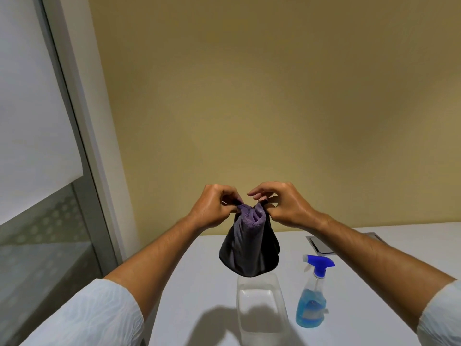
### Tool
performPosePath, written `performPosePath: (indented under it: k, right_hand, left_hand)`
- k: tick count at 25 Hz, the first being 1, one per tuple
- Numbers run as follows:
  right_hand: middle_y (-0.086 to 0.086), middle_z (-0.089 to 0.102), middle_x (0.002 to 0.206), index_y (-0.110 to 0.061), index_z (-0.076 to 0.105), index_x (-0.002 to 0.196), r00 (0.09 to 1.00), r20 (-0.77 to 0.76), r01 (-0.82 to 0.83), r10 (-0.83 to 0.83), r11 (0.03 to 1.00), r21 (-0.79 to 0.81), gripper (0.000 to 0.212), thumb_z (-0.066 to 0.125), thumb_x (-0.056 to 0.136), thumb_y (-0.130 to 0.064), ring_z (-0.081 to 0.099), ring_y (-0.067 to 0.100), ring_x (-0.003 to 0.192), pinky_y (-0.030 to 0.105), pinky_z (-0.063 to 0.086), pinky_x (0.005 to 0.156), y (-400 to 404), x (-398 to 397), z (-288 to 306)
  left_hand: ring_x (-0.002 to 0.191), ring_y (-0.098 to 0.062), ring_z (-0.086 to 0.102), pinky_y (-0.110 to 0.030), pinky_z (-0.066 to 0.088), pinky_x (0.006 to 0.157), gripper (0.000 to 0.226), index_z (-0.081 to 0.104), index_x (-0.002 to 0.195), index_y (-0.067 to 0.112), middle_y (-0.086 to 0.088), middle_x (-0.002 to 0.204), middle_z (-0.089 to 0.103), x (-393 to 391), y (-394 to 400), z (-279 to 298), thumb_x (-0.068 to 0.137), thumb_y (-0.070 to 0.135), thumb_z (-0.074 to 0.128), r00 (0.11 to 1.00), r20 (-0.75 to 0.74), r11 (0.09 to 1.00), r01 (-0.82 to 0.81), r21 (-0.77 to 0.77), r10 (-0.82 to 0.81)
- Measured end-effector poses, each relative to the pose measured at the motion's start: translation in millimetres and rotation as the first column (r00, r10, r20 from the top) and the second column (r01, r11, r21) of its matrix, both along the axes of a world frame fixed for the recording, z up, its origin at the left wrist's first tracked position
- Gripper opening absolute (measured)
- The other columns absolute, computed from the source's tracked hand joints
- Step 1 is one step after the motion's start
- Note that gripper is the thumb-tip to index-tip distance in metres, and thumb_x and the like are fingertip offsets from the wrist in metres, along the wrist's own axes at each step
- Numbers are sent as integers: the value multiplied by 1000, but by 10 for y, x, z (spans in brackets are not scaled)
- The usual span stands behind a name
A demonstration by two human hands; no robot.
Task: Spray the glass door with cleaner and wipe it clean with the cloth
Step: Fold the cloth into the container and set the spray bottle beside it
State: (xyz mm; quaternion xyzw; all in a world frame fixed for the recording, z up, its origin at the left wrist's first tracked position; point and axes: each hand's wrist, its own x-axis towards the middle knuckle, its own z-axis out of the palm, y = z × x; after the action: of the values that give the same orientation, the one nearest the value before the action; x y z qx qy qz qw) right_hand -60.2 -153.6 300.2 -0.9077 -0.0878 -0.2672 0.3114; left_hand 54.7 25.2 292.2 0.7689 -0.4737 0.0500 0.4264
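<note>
A dark grey and purple cloth [245, 245] hangs in the air above the white table [199, 283]. My left hand [214, 208] pinches its top edge on the left and my right hand [282, 206] pinches it on the right, the two hands close together. A spray bottle [313, 295] with a blue trigger head and blue liquid stands on the table, below and to the right of the cloth. The glass door [37, 245] with its grey frame fills the left side; its upper part is covered by a white sheet.
A clear plastic container [262, 308] stands on the table directly beneath the cloth. A silver plate [321, 243] is set into the table near the yellow wall [274, 96]. The table's left edge runs close to the door frame.
</note>
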Motion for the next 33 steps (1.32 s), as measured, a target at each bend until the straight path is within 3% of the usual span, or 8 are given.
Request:
performPosePath:
  k: [6,9,13,18,21,23,28,33]
  right_hand:
    - [-3,64,90,-21,69,95,974,117,188,-196,979,75,29,78,74,-4,60,10,78,23,56,67,-159,215,-76]
    - [-3,65,74,-22,63,82,950,35,302,-309,943,143,21,81,74,-13,56,6,62,18,47,57,-300,287,-37]
    - [6,75,75,-10,76,80,989,-142,91,-40,924,372,7,73,84,-5,63,8,63,26,53,61,-431,326,8]
    - [5,74,99,-5,73,104,899,-349,-48,264,851,522,25,52,91,-3,63,12,90,31,50,80,-577,293,55]
    - [4,71,109,-14,71,109,866,-393,-73,309,856,512,35,59,84,-35,61,12,99,34,49,83,-635,272,41]
    - [2,71,110,-20,69,112,871,-392,-92,295,883,461,39,70,79,-40,64,12,100,31,51,81,-604,260,24]
    - [2,74,99,-21,72,101,942,-297,-48,158,937,346,39,86,65,-20,68,19,96,43,53,90,-590,369,-62]
    - [3,73,98,-26,64,106,948,-289,-34,136,942,333,45,74,69,-3,69,16,91,39,57,82,-621,401,-30]
  left_hand:
    - [74,-11,72,-24,59,73,15,74,79,11,-2,78,75,133,-190,-10,72,-2,79,996,-85,992,-34,-119,24]
    - [75,-12,72,-24,59,73,15,74,78,14,-1,79,74,138,-274,24,73,1,80,995,-90,988,-55,-147,42]
    - [74,-10,71,-21,58,70,14,74,78,14,2,78,74,126,-393,73,73,3,81,992,-101,984,-87,-158,71]
    - [71,-4,70,-19,57,68,13,75,83,11,4,78,74,124,-478,91,73,5,82,990,-71,983,-132,-128,123]
    - [68,-1,69,-16,55,66,13,75,83,11,5,76,73,117,-517,96,73,4,81,985,-57,979,-168,-114,162]
    - [64,1,67,-14,53,62,13,75,81,14,8,73,72,103,-543,91,73,3,80,983,-57,976,-180,-125,174]
    - [60,2,65,-14,50,59,18,72,79,20,10,69,70,83,-598,87,73,4,78,979,-30,974,-203,-100,201]
    - [88,-7,58,-22,54,70,42,64,116,26,6,104,58,117,-556,114,77,16,77,961,224,975,-193,110,164]
